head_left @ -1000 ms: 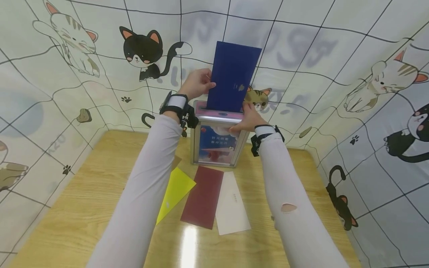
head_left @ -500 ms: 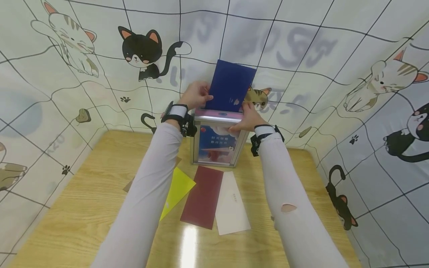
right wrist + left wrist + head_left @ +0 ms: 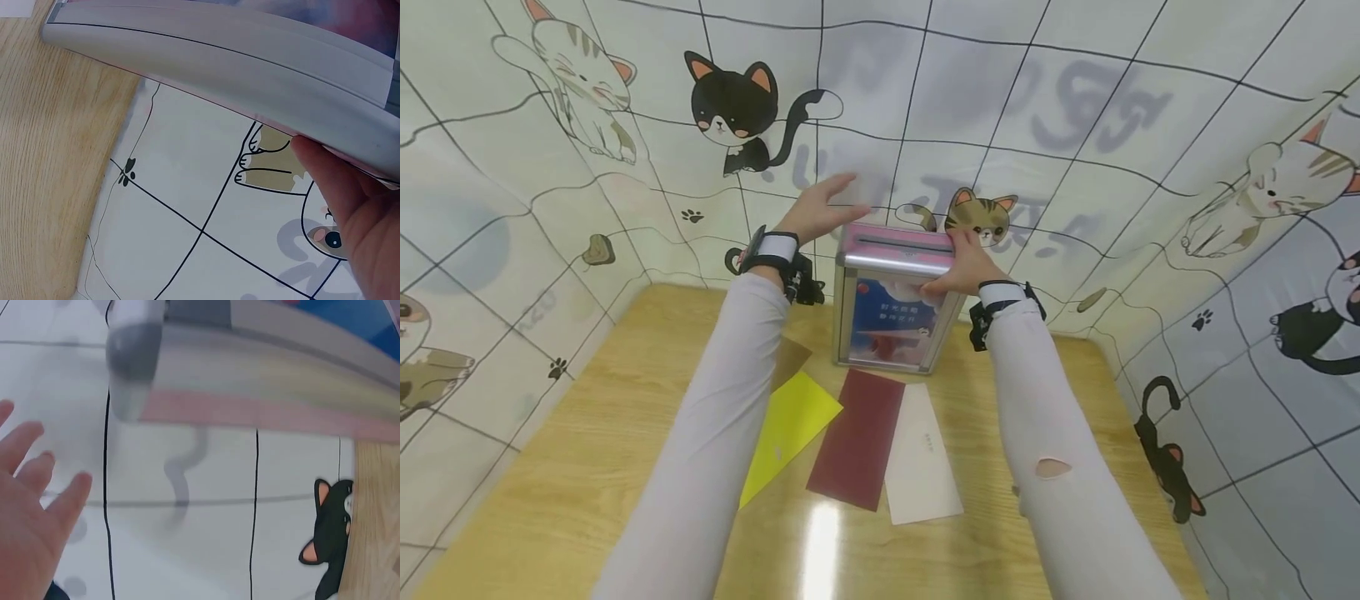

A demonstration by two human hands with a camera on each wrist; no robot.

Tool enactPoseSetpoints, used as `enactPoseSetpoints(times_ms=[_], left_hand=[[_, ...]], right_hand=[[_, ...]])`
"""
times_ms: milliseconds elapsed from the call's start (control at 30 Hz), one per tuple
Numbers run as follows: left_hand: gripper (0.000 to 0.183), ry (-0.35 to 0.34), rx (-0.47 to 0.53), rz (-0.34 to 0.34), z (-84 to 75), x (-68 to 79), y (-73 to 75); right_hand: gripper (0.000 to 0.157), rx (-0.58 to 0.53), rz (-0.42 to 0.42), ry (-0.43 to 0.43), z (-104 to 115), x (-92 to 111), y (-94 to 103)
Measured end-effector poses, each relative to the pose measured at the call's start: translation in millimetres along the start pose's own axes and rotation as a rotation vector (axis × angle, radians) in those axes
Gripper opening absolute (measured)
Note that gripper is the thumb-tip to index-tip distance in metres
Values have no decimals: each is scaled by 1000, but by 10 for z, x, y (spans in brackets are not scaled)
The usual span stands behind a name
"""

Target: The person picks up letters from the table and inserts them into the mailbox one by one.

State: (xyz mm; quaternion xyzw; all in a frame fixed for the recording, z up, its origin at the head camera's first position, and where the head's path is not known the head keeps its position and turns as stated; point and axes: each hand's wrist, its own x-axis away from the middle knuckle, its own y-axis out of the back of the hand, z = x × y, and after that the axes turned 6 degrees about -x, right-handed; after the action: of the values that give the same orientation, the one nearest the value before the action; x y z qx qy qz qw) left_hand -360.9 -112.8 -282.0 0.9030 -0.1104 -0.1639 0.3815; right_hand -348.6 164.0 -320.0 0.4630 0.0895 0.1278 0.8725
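Note:
A metal-framed box (image 3: pixel 891 321) with a printed blue front and a pink top stands upright at the back of the table. In its top is a narrow dark slot (image 3: pixel 904 244). My right hand (image 3: pixel 967 265) grips the box's upper right corner, thumb against the front and fingers over the top. Off the box's upper left side, my left hand (image 3: pixel 820 210) holds nothing, its fingers spread. That hand (image 3: pixel 34 494) appears apart from the box's edge (image 3: pixel 250 381) in the left wrist view. No blue envelope is visible outside the box.
On the wooden table (image 3: pixel 1015 542) before the box lie a dark red envelope (image 3: pixel 857 440), a white one (image 3: pixel 921 458) and a yellow one (image 3: pixel 790 429). A brown envelope (image 3: pixel 790 360) is partly covered by my left arm. A cat-print cloth (image 3: pixel 1075 167) hangs close behind.
The blue envelope has gone down through the slot and out of sight. My left hand has let go of it and moved left with fingers spread. My right hand stays on the box.

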Motion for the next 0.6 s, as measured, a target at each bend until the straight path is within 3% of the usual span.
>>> enactPoseSetpoints(times_ms=[233,400,600], left_hand=[[84,60,-87,16,311,139,152],[87,129,-98,5,584,321,269],[93,233,-195,-5,798,549,442]], right_hand=[[104,3,5,-22,50,70,32],[103,11,6,-28,81,85,27],[104,11,9,-26,69,56,10]])
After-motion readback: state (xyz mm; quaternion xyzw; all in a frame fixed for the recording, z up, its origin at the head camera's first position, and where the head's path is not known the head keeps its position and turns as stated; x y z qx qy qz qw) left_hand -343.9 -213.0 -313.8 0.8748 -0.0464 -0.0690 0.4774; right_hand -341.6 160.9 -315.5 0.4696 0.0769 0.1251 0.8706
